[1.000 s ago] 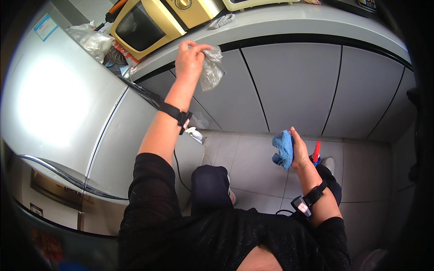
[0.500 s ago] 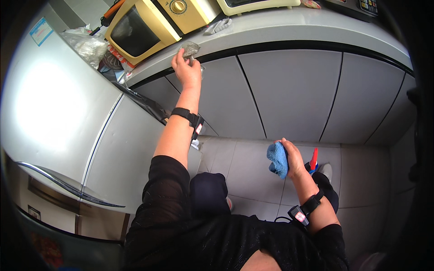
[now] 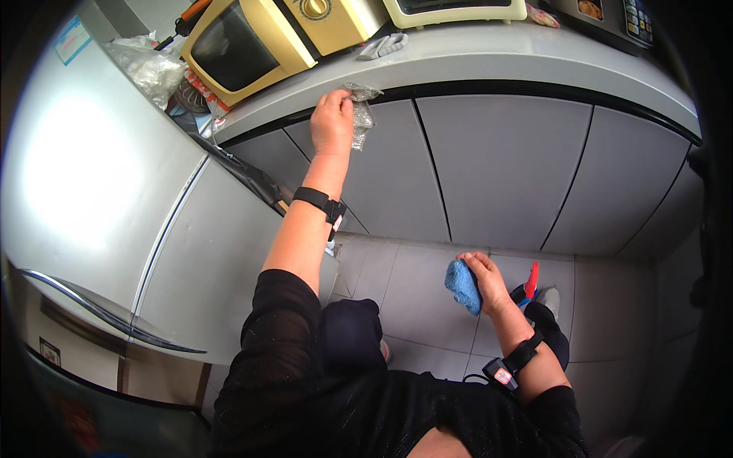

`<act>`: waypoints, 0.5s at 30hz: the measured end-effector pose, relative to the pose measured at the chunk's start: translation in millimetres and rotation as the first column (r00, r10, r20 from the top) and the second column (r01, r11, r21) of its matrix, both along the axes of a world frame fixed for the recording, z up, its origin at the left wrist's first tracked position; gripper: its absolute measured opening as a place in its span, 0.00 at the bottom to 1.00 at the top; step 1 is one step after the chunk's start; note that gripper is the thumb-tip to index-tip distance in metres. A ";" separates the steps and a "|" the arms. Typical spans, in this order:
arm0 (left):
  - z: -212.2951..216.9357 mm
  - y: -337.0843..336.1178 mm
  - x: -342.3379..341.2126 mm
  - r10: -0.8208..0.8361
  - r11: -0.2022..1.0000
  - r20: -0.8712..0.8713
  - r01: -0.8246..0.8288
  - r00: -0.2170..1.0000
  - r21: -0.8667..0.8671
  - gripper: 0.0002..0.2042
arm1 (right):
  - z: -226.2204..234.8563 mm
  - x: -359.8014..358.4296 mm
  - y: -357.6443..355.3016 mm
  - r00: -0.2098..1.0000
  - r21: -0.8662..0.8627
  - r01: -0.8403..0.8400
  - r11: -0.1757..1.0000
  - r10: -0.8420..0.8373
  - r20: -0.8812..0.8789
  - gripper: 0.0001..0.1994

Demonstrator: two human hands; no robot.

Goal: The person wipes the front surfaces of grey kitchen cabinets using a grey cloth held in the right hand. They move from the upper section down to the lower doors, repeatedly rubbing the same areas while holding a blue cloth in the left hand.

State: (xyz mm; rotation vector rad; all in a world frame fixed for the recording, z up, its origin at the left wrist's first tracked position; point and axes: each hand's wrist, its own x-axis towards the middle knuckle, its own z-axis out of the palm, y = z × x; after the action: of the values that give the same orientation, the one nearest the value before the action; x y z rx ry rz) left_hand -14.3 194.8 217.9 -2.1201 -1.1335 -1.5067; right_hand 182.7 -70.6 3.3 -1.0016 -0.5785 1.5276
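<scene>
My left hand [image 3: 333,120] is raised to the front edge of the grey countertop [image 3: 489,53] and grips a crumpled clear plastic bag [image 3: 362,114], which hangs over the edge against the cabinet door. A black wristband sits on that forearm. My right hand [image 3: 485,281] hangs low at my side above the tiled floor and holds a folded blue cloth [image 3: 463,285]. A black band with a small tag is on that wrist.
A yellow microwave-like oven [image 3: 252,42] and a cream appliance [image 3: 450,9] stand on the countertop, with a grey clip-like object [image 3: 384,46] between them. A silver refrigerator [image 3: 99,191] fills the left. Grey cabinet doors [image 3: 496,160] run below the counter. A red-handled tool [image 3: 531,281] lies by my foot.
My left hand brought the plastic bag up onto the counter edge, then drew it slightly back over the edge. My right hand with the blue cloth dropped a little lower.
</scene>
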 end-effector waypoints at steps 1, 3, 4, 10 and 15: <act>2.1 2.4 -1.8 0.004 1.000 0.035 -0.004 0.999 -0.014 0.05 | -0.4 -1.8 0.8 1.000 -0.008 -0.007 1.000 0.007 0.006 0.14; 6.0 7.8 -5.2 0.006 0.999 0.105 -0.001 0.994 -0.047 0.05 | -0.7 -4.3 2.3 1.000 -0.015 -0.012 1.000 0.013 0.007 0.14; 7.6 10.5 -7.0 0.028 0.999 0.144 -0.021 0.989 -0.050 0.05 | -0.7 -5.1 2.5 1.000 -0.013 -0.011 1.000 0.011 0.003 0.13; 18.9 19.0 -20.5 0.154 0.985 0.226 -0.133 0.962 -0.108 0.04 | -1.2 -1.5 -1.3 1.000 0.000 -0.009 1.000 0.009 0.028 0.13; 14.6 7.1 5.6 0.154 0.988 0.076 -0.155 0.985 0.002 0.05 | -2.5 1.4 -4.0 0.999 0.027 -0.007 1.000 0.005 0.054 0.13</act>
State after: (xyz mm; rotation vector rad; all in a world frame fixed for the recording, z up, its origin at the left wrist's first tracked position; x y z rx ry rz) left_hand -8.7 201.9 232.4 -1.9352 -1.2841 -1.5282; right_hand 184.1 -74.6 0.8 -1.0238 -0.6388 1.4984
